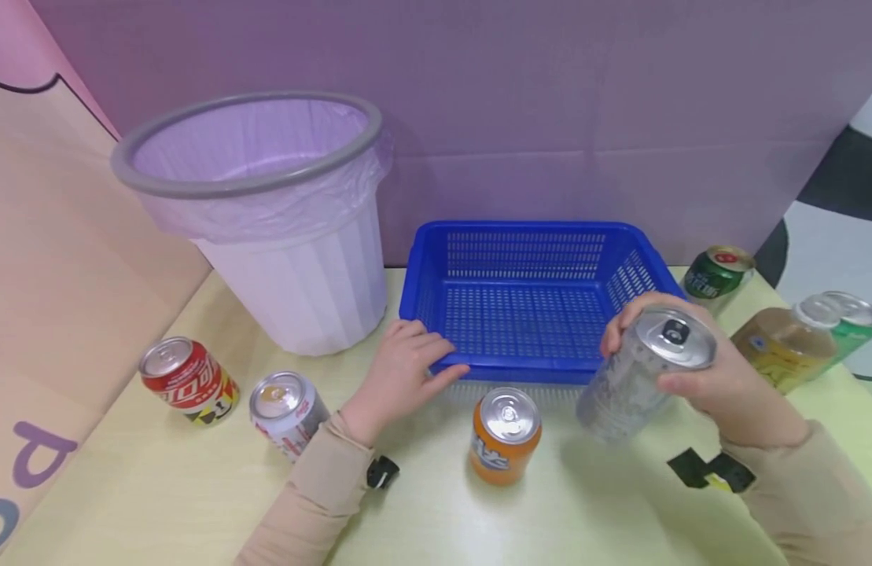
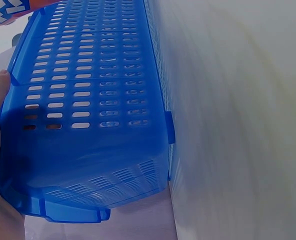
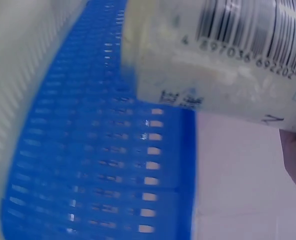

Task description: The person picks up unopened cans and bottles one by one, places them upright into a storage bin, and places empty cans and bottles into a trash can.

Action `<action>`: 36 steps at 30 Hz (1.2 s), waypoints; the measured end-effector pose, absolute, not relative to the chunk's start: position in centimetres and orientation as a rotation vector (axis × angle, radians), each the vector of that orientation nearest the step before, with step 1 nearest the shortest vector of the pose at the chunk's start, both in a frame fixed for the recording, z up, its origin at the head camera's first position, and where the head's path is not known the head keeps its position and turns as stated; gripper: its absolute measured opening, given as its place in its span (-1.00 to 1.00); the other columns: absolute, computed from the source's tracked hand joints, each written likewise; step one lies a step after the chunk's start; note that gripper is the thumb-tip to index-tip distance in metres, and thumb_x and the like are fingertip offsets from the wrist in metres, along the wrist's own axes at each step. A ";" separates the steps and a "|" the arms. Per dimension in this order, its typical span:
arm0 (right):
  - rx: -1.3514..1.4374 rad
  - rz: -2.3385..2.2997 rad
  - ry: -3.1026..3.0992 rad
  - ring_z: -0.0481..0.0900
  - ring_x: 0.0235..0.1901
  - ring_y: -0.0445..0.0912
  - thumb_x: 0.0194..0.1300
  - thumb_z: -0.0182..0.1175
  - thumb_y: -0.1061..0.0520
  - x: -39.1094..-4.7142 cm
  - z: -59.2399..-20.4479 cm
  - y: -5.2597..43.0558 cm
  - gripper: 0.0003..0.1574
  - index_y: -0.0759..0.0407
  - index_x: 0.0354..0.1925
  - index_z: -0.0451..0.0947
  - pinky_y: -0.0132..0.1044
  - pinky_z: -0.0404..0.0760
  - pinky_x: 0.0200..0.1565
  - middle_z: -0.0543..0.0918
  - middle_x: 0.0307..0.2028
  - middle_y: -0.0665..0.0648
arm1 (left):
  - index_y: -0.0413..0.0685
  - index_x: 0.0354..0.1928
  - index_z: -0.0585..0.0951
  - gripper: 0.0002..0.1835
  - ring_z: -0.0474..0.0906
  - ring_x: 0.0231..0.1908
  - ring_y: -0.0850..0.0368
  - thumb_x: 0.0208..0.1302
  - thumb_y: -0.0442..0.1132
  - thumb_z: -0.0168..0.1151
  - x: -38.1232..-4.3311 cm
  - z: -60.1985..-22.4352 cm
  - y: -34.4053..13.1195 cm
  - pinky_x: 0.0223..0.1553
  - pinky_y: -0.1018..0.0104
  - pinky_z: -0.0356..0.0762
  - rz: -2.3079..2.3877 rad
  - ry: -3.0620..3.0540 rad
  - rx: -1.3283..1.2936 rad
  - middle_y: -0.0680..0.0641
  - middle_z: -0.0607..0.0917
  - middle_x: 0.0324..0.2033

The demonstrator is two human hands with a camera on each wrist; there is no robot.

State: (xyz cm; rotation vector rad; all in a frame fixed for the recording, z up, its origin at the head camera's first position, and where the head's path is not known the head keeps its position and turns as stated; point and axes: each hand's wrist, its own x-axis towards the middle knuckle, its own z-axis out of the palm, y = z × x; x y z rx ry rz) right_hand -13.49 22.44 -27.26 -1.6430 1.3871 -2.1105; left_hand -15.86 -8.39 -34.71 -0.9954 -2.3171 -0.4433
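Observation:
My left hand (image 1: 407, 365) grips the front-left corner of a blue plastic basket (image 1: 527, 371), fingers over the rim and thumb along its front edge. The left wrist view shows the slotted outer wall of the basket (image 2: 88, 145) beside that hand. In my right hand (image 1: 719, 369) is a tall silver-grey drink can (image 1: 623, 393), tilted at the basket's front-right corner. A barcode shows on this can (image 3: 223, 65) in the right wrist view. An orange soda can (image 1: 505, 440) stands upright on the table between my hands.
At the back left stands a white bin (image 1: 308, 267) with a bag liner. Left of my forearm are a red can (image 1: 195, 385) and a silver-white can (image 1: 290, 417). To the right are a dark green can (image 1: 715, 279), a bottle of brownish drink (image 1: 785, 346) and a light green can (image 1: 856, 326).

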 end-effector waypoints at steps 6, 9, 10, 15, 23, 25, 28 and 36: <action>-1.626 -2.124 1.391 0.57 -0.05 0.02 0.11 0.06 0.46 -14.7 -25.8 22.8 -0.53 0.45 0.05 0.38 -0.25 0.47 0.01 0.63 -0.08 0.26 | 0.00 -0.35 0.68 -0.72 0.41 -0.42 0.17 0.14 0.06 0.27 -15.9 -34.7 -8.4 -0.16 0.24 0.31 -0.446 -2.319 -0.998 0.08 0.72 -0.44; -1.591 -2.149 1.351 0.57 -0.06 0.05 0.11 0.05 0.47 -15.1 -25.2 22.8 -0.54 0.46 0.04 0.38 -0.23 0.47 -0.03 0.63 -0.10 0.29 | -0.01 -0.35 0.68 -0.70 0.40 -0.42 0.17 0.16 0.07 0.25 -15.9 -34.7 -8.4 -0.16 0.24 0.31 -0.452 -2.327 -0.995 0.08 0.72 -0.44; -1.559 -2.161 1.355 0.57 -0.07 0.06 0.11 0.05 0.47 -15.1 -25.1 22.9 -0.54 0.44 0.04 0.39 -0.21 0.47 -0.05 0.63 -0.11 0.29 | -0.01 -0.35 0.68 -0.70 0.40 -0.43 0.17 0.17 0.07 0.25 -15.9 -34.7 -8.4 -0.16 0.24 0.31 -0.454 -2.328 -0.995 0.08 0.72 -0.45; -1.497 -2.183 1.435 0.56 -0.09 0.07 0.12 0.03 0.47 -15.4 -24.4 23.2 -0.56 0.42 0.02 0.42 -0.18 0.44 -0.07 0.62 -0.12 0.29 | 0.00 -0.36 0.68 -0.71 0.39 -0.43 0.18 0.17 0.07 0.25 -15.9 -34.7 -8.4 -0.17 0.24 0.31 -0.453 -2.329 -0.993 0.09 0.72 -0.46; -1.414 -2.229 1.517 0.59 -0.14 0.08 0.07 0.03 0.49 -16.2 -23.9 23.7 -0.57 0.39 -0.02 0.44 -0.16 0.47 -0.07 0.65 -0.16 0.30 | 0.02 -0.36 0.67 -0.72 0.38 -0.44 0.18 0.16 0.07 0.25 -15.8 -34.7 -8.4 -0.17 0.25 0.31 -0.448 -2.327 -0.997 0.09 0.72 -0.45; -1.373 -2.241 1.544 0.59 -0.15 0.07 0.07 0.03 0.49 -16.4 -23.8 23.8 -0.57 0.37 -0.03 0.46 -0.16 0.47 -0.07 0.65 -0.17 0.29 | 0.02 -0.36 0.67 -0.72 0.38 -0.44 0.19 0.16 0.07 0.25 -15.9 -34.7 -8.4 -0.17 0.25 0.31 -0.447 -2.328 -0.997 0.09 0.72 -0.45; -1.314 -2.273 1.582 0.61 -0.16 0.07 0.05 0.01 0.51 -16.7 -23.7 24.0 -0.57 0.35 -0.06 0.47 -0.16 0.50 -0.08 0.66 -0.19 0.29 | 0.02 -0.35 0.67 -0.72 0.38 -0.44 0.19 0.16 0.07 0.25 -15.9 -34.7 -8.4 -0.17 0.26 0.31 -0.449 -2.333 -0.998 0.09 0.72 -0.45; -1.059 -2.305 1.874 0.58 -0.20 0.01 0.13 0.02 0.44 -16.8 -22.8 24.0 -0.67 0.26 -0.12 0.48 -0.17 0.48 -0.15 0.66 -0.22 0.20 | 0.02 -0.36 0.67 -0.72 0.37 -0.45 0.19 0.17 0.07 0.25 -15.9 -34.7 -8.4 -0.18 0.26 0.31 -0.458 -2.329 -1.003 0.09 0.72 -0.46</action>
